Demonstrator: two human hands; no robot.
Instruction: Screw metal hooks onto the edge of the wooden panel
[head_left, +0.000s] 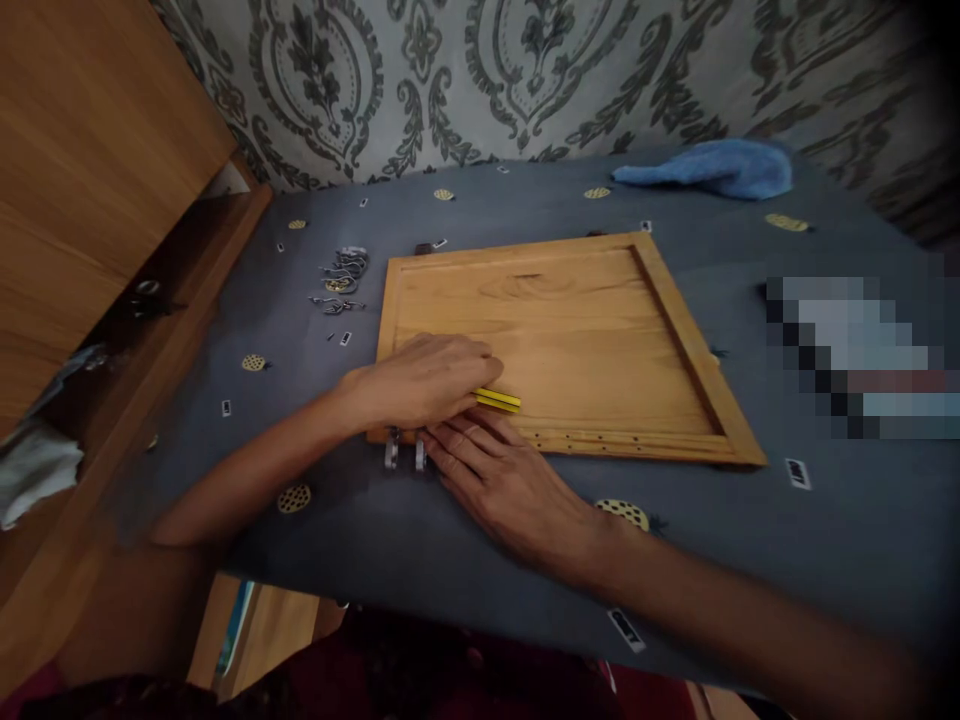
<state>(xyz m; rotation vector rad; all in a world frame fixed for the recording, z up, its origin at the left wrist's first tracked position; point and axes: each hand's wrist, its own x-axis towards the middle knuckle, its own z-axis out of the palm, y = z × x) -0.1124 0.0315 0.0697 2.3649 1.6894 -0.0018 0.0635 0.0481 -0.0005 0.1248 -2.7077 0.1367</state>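
Note:
A shallow wooden panel with a raised rim lies on the cloth-covered table. My left hand is closed over its front left part. From that fist sticks out a slim yellow pencil-like stick with dark stripes; its other end is hidden. My right hand lies along the panel's front edge with fingers stretched left, partly under my left hand; its thumb is hidden. Close to those fingertips, one small metal fitting hangs at the edge. Another metal fitting is left of it. Small dark dots mark the front rim.
Several loose metal fittings lie behind the panel's left side. A blue cloth rests at the back right, and a pixelated object is at the right. Wooden furniture borders the left; a patterned wall stands behind.

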